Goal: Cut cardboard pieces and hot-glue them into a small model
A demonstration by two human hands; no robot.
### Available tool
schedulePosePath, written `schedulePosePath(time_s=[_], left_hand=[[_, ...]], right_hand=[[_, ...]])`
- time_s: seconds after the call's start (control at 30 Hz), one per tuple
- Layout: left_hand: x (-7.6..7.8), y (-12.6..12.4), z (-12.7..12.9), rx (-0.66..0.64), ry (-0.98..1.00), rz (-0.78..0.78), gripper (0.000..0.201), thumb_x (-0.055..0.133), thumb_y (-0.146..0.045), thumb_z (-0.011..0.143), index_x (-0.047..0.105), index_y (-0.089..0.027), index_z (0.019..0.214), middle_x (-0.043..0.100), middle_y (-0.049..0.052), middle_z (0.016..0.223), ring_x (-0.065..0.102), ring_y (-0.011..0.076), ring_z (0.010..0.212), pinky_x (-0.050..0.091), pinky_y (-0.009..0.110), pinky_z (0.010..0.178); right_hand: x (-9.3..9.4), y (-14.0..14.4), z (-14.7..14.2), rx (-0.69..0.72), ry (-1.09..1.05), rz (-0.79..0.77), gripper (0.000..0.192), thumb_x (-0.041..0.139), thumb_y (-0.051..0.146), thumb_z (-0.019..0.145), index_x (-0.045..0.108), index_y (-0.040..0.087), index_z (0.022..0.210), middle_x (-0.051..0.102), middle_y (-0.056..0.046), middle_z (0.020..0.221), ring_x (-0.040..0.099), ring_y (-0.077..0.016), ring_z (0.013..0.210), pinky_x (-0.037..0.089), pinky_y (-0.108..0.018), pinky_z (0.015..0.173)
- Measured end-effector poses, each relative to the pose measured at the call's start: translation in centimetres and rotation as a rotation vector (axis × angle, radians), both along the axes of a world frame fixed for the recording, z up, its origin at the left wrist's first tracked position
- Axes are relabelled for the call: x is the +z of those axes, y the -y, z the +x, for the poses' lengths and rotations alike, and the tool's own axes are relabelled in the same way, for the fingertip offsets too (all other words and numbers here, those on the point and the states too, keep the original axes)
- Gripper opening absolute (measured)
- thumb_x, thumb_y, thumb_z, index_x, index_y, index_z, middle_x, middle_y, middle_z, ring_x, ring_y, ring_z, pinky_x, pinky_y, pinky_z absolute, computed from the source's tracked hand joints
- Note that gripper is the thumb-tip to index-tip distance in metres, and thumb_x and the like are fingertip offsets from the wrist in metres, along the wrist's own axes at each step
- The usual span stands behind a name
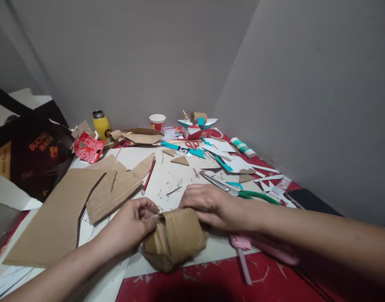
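Head view: left grip [138,220] and right grip [208,205] both clasping rolled cardboard [175,239].

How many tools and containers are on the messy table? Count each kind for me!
Scissors: 2, green-handled scissors and red-handled scissors
Bottles: 1, yellow bottle
Cups: 1, paper cup
Glue sticks: 1, glue stick
Pencils: 1, red pencil
Cardboard rolls in both hands: 1, cardboard roll
Total: 7
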State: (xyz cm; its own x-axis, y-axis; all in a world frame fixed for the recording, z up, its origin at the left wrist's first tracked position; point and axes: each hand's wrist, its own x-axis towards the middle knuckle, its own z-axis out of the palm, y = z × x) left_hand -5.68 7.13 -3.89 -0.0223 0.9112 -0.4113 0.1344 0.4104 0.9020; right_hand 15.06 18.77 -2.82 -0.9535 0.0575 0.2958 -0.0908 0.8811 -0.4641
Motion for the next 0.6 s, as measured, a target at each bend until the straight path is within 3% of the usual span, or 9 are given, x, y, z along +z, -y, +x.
schedulePosePath(time_s=[0.1, 0.17, 0.23, 0.37, 0.47, 0.6], left_hand=[[0.4, 0.6, 0.3, 0.112, -0.112, 0.097, 0.018, 0.064, -0.024, 0.055, 0.060, -0.019, 0.072, 0.060, 0.000, 0.067, 0.052, 0.0151, 0.063, 0.039, 0.024, 0.057], [0.5, 1.5, 0.8, 0.171, -0.169, 0.077, 0.013, 0.062, -0.031, 0.061, 0.060, -0.020, 0.067, 0.057, -0.001, 0.062, 0.048, 0.0141, 0.056, 0.035, 0.024, 0.050], [0.4, 2.4, 1.4, 0.164, -0.150, 0.033, 0.016, 0.059, -0.037, 0.067, 0.058, -0.022, 0.062, 0.052, -0.002, 0.052, 0.044, 0.0141, 0.048, 0.032, 0.023, 0.044], [-0.5, 3.6, 2.3, 0.030, -0.222, 0.116, 0.012, 0.062, -0.032, 0.068, 0.059, -0.023, 0.061, 0.056, -0.001, 0.055, 0.047, 0.0149, 0.051, 0.031, 0.022, 0.044], [-1.4, 3.4, 2.4, 0.003, -0.051, -0.022, 0.018, 0.064, -0.036, 0.069, 0.059, -0.022, 0.060, 0.053, -0.002, 0.052, 0.043, 0.0128, 0.047, 0.027, 0.021, 0.041], [-1.7, 2.8, 2.1, -0.065, 0.245, -0.201, 0.033, 0.065, -0.050, 0.070, 0.058, -0.019, 0.063, 0.055, -0.002, 0.054, 0.046, 0.0112, 0.047, 0.031, 0.020, 0.043]], right_hand=[[-0.7, -0.3, -0.3, 0.000, 0.064, -0.086, 0.023, 0.041, 0.022, 0.095, 0.062, 0.014, 0.090, 0.065, -0.010, 0.081, 0.058, -0.0166, 0.078, 0.047, -0.030, 0.073], [-1.0, -0.4, -0.3, -0.023, 0.098, -0.144, 0.026, 0.040, 0.025, 0.096, 0.063, 0.015, 0.089, 0.065, -0.010, 0.081, 0.059, -0.0161, 0.078, 0.048, -0.030, 0.073], [-1.0, -0.3, -0.3, -0.070, 0.118, -0.190, 0.028, 0.040, 0.029, 0.097, 0.064, 0.015, 0.090, 0.066, -0.009, 0.081, 0.059, -0.0154, 0.078, 0.049, -0.029, 0.073], [-0.8, 0.3, 0.3, -0.134, 0.102, -0.249, 0.030, 0.040, 0.034, 0.098, 0.064, 0.016, 0.091, 0.066, -0.010, 0.087, 0.061, -0.0146, 0.083, 0.051, -0.027, 0.075], [-0.9, 0.9, 0.6, -0.157, -0.003, -0.243, 0.027, 0.042, 0.035, 0.098, 0.062, 0.017, 0.095, 0.067, -0.009, 0.089, 0.063, -0.0147, 0.085, 0.052, -0.027, 0.076], [-1.3, 1.0, 0.6, -0.243, -0.193, -0.099, 0.014, 0.047, 0.025, 0.095, 0.059, 0.020, 0.101, 0.067, -0.007, 0.088, 0.064, -0.0149, 0.083, 0.053, -0.027, 0.073]])
